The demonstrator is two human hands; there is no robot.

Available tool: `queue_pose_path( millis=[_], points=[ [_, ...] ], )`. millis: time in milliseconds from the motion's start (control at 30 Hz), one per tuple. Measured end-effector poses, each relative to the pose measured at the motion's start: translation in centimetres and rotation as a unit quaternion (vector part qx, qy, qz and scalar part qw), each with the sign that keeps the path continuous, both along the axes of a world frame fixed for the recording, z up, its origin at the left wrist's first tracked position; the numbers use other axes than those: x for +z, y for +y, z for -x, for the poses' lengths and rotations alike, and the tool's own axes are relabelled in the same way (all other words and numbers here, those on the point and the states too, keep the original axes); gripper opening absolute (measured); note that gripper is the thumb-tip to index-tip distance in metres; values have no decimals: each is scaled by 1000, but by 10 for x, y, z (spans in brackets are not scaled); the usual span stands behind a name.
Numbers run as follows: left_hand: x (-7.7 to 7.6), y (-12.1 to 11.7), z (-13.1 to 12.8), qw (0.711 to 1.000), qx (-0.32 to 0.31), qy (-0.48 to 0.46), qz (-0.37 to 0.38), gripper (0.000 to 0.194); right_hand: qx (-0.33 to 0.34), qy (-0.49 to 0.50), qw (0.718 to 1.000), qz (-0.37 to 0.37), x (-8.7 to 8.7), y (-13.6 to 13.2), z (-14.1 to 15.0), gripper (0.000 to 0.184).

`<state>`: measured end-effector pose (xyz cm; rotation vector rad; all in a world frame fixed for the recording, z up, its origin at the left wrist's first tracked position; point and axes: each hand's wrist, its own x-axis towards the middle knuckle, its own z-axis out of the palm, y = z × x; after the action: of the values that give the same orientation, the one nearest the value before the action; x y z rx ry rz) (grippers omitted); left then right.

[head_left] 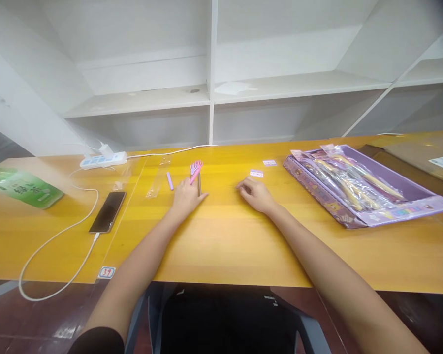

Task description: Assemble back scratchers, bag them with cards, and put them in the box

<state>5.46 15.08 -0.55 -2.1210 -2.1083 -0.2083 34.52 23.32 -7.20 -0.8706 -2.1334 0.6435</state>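
My left hand (186, 197) lies on the table with its thumb stretched out to the side. At its fingertips is a pink stick with a fan-shaped, fingered head (196, 171). Beside that shows a similar pale purple fan-shaped head (194, 168); a thin grey rod (199, 185) runs close to the thumb. A short purple tube (170, 181) lies just left of this hand. My right hand (257, 193) rests on the table, fingers loosely curled, thumb a little apart, nothing seen in it. Just beyond it are two small printed labels (256, 173) (269, 163).
An open purple display box (406, 212) with several wrapped items stands at right, before a cardboard box (421, 152). Clear plastic wrap (158, 179), a charging phone (108, 212), a power strip (104, 160) and a green-labelled bottle (25, 187) are at left. White shelves (211, 73) rise behind.
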Motion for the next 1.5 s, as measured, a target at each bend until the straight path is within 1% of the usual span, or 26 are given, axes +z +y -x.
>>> queue_pose_path(
  millis=[133,267,333,400,467,500,567,633,700,767,800,900,967,1033,1100,1133,1200,1233,1300,1400,1500],
  points=[
    [0,-4,-15,999,4,11,45,26,-7,-7,1000,5,2,0,1,17],
    [3,-17,-26,996,-28,25,86,32,-12,-16,999,31,3,-1,2,18],
    [4,-24,-31,994,-52,24,88,35,-11,-25,998,50,3,-3,2,25],
    [6,-29,-34,993,-86,18,76,43,-6,-37,998,48,5,-5,3,39],
    [9,-32,-35,989,-140,9,54,52,-5,-60,998,14,8,-8,3,54],
    [11,-33,-35,984,-174,5,45,51,-10,-77,997,-16,10,-9,3,60],
    [14,-33,-35,971,-237,3,36,40,-25,-119,987,-101,14,-11,4,64],
    [16,-34,-35,961,-275,5,35,25,-37,-152,968,-196,19,-13,6,55],
    [17,-34,-35,958,-285,7,40,15,-32,-172,947,-268,24,-16,9,38],
    [19,-34,-32,959,-278,-4,50,13,-15,-196,935,-295,29,-20,12,29],
    [21,-33,-29,960,-273,-18,56,17,0,-210,932,-297,31,-21,13,28],
    [27,-30,-13,966,-233,-81,74,34,48,-241,933,-262,36,-22,11,29],
    [30,-27,1,971,-191,-125,76,39,65,-239,946,-210,36,-19,5,30],
    [32,-24,13,968,-170,-168,78,38,47,-218,964,-144,33,-16,-4,32],
    [32,-22,22,960,-176,-202,83,43,3,-192,978,-84,30,-14,-12,35],
    [32,-22,24,958,-177,-211,83,47,-18,-182,981,-61,30,-13,-16,36],
    [30,-21,25,962,-158,-211,78,55,-38,-182,982,-28,30,-14,-21,39],
    [29,-21,25,965,-144,-205,77,57,-38,-188,981,-19,32,-14,-23,42],
    [27,-21,23,970,-126,-193,83,52,-33,-199,979,-11,35,-16,-24,44],
    [25,-20,22,971,-139,-167,97,44,-27,-200,979,-9,39,-17,-22,42],
    [24,-20,22,974,-153,-143,86,47,-14,-204,979,-13,41,-19,-21,43]
  ],
)
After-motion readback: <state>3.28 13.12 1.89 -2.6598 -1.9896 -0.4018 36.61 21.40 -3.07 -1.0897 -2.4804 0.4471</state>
